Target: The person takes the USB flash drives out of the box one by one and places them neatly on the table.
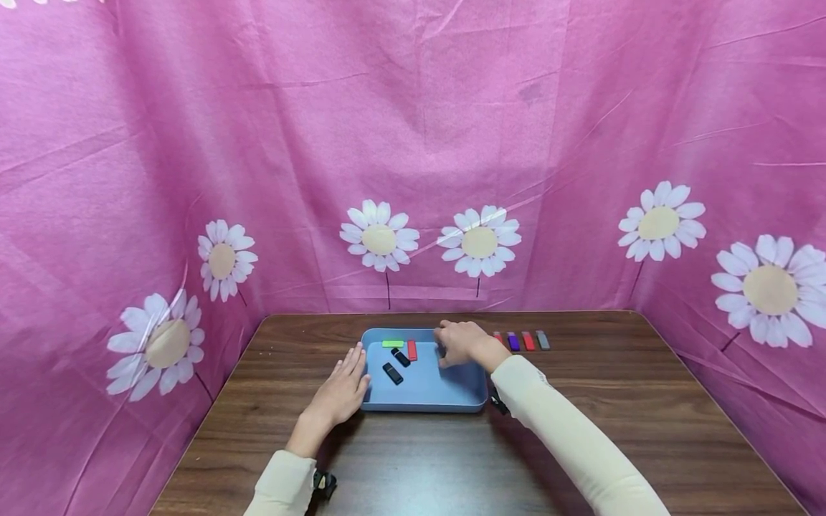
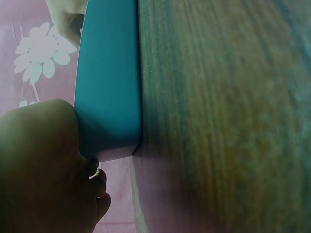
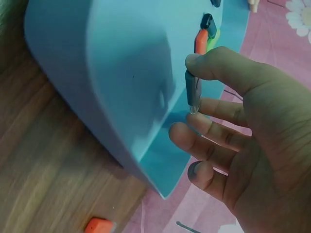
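My right hand [image 1: 461,344] is over the right part of a blue tray [image 1: 426,398]. In the right wrist view its thumb and fingertips pinch a grey USB flash drive [image 3: 193,90] with a clear end. Straight fingers of my left hand [image 1: 340,387] lie along the tray's left side, touching it. Inside the tray are a green flash drive [image 1: 392,344], a red flash drive [image 1: 412,350], a black flash drive [image 1: 401,357] and another black flash drive [image 1: 392,373] nearer the front.
Right of the tray, a row on the wooden table [image 1: 581,416] holds a partly hidden red flash drive [image 1: 497,338], a purple one [image 1: 513,342], another red one [image 1: 528,341] and a grey one [image 1: 543,340]. A pink flowered curtain [image 1: 426,143] hangs behind and at both sides.
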A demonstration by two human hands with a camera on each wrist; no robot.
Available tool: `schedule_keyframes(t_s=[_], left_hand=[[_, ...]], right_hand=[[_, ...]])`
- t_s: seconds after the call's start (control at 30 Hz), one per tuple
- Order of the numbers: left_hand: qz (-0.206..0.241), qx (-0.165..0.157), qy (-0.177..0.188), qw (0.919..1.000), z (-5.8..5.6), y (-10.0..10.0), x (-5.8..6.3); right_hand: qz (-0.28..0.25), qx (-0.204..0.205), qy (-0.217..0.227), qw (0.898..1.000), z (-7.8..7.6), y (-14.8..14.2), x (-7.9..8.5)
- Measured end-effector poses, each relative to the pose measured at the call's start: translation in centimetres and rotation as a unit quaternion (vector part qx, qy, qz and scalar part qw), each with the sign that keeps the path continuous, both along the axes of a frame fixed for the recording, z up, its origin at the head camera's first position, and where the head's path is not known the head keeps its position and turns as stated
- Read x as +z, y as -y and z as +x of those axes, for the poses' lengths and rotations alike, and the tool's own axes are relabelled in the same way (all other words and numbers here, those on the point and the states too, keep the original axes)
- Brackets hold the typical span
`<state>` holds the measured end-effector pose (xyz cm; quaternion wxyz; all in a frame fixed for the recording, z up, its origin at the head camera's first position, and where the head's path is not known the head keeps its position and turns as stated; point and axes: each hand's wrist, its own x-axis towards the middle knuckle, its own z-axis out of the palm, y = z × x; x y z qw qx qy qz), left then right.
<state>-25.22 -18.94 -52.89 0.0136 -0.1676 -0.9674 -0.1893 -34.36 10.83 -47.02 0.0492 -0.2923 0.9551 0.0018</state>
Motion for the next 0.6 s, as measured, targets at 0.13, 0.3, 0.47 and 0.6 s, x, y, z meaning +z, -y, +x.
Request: schedule_keyframes(t_s=[0.13,0.3,0.47,0.6], left_hand=[[-0.004,0.002,-0.004,1.0,0.0,0.0,-0.1],[-0.006,0.005,0.005,1.0,0.3,-0.2,0.7],[-0.004,0.006,0.004,1.0,0.4,-0.4,1.0],[-0.003,0.007,0.009,0.9999,0.5,-0.4,1.0]], right_hand=[[0.008,0.003,-0.01,1.0,0.3,-0.6,0.6],[0.01,0.009,-0.023,1.0,0.6,-1.4,1.1],[0.004,0.014,-0.037,0.999,1.0,-2.4,1.2],[-0.009,0.017,-0.039,0.999,1.3,-3.3,1.4]])
